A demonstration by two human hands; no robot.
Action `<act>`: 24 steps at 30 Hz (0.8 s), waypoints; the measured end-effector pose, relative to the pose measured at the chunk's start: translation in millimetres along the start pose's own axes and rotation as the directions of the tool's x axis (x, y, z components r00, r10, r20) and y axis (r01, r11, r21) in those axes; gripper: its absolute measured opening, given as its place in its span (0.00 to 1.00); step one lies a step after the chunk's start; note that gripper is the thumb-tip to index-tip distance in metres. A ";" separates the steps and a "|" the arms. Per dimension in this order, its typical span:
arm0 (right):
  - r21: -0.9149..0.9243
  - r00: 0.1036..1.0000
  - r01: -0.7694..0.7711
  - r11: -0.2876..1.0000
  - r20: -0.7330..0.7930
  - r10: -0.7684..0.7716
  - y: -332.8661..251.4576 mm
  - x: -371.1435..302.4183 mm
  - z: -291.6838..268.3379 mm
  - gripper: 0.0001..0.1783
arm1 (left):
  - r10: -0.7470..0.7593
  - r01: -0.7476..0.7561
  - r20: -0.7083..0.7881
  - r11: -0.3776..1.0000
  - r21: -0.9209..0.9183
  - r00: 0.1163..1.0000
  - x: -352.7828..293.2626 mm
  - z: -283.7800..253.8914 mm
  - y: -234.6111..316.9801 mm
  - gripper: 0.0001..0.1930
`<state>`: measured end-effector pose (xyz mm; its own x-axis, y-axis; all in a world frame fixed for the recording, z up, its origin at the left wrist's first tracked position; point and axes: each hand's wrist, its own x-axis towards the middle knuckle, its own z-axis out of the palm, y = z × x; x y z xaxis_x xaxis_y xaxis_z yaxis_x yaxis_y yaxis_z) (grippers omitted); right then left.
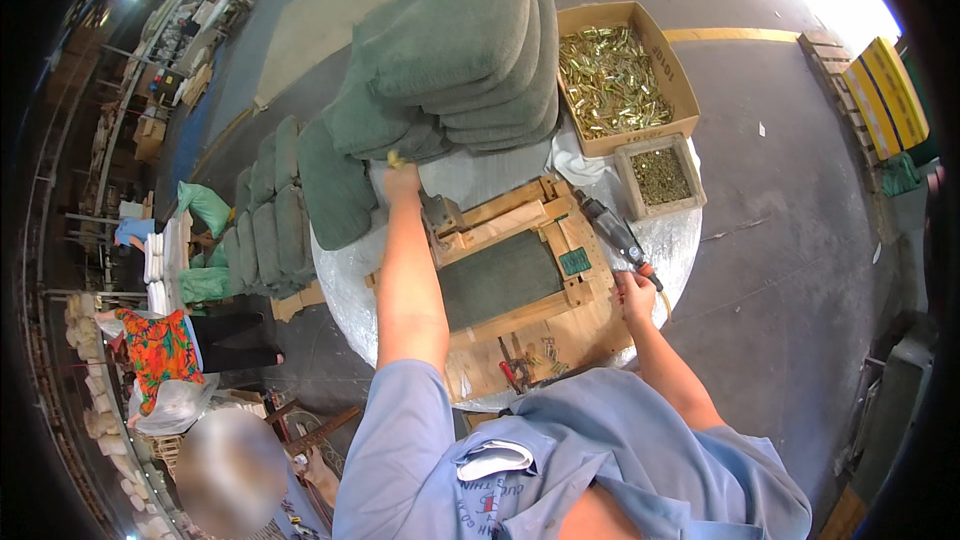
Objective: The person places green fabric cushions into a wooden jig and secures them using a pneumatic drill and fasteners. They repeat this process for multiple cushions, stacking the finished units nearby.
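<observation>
Left hand (pixel 402 180) outstretched to cushion stack (pixel 460 40)

One round table (pixel 672 240) at frame centre carries one wooden jig (pixel 520 270), two boxes of small metal parts — one large cardboard box (pixel 680 80) and one small tray (pixel 628 183) at upper right — and one power tool (pixel 612 230). Five stacked green cushions (pixel 470 30) sit at top centre. Two hands are counted.
</observation>
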<state>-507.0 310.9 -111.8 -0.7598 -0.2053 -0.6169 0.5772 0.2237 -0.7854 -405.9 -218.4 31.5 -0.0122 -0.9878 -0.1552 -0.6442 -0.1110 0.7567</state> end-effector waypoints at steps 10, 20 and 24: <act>0.029 0.998 -0.033 0.999 0.061 0.032 -15.1 -10.5 -2.7 0.16 | 0.145 0.120 0.260 0.609 -0.784 0.955 -37.0 -70.3 13.2 0.37; 0.058 0.995 -0.098 0.994 0.014 0.097 -22.7 -9.8 0.1 0.15 | 0.274 -0.070 0.194 0.726 -0.684 0.942 -122.1 -164.7 5.2 0.50; 0.025 0.998 -0.048 0.999 -0.030 0.048 -24.4 -14.6 5.7 0.15 | 0.275 -0.275 -0.007 0.960 -0.052 0.961 -169.3 -145.9 -152.9 0.44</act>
<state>-508.3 303.0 -83.8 -0.7397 -0.1652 -0.6524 0.6200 0.2096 -0.7561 -193.7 -50.1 34.7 -0.1834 -0.9810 0.0639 -0.5756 0.1599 0.8020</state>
